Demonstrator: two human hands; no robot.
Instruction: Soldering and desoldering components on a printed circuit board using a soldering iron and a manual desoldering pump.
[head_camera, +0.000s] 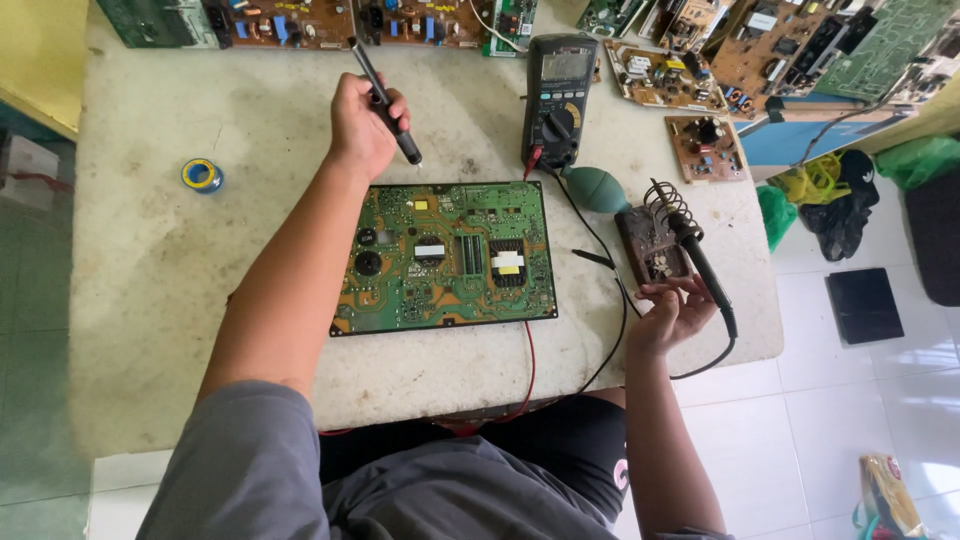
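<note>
A green circuit board (445, 255) lies flat in the middle of the white table (150, 260). My left hand (362, 125) is closed around a black pen-shaped tool (385, 105), its tip pointing down just above the board's far edge. My right hand (672, 312) is at the table's right edge, fingers spread under the black handle of a soldering iron (705, 265). The iron rests in the coiled holder of its brown stand (652, 240). Whether the right hand grips the handle is unclear.
A black multimeter (558, 98) stands behind the board, its red and black leads trailing toward me. A teal rubber blower (596, 189) lies beside it. A solder roll (201, 175) sits at left. Several other circuit boards (690, 60) line the far edge. Bags lie on the tiled floor.
</note>
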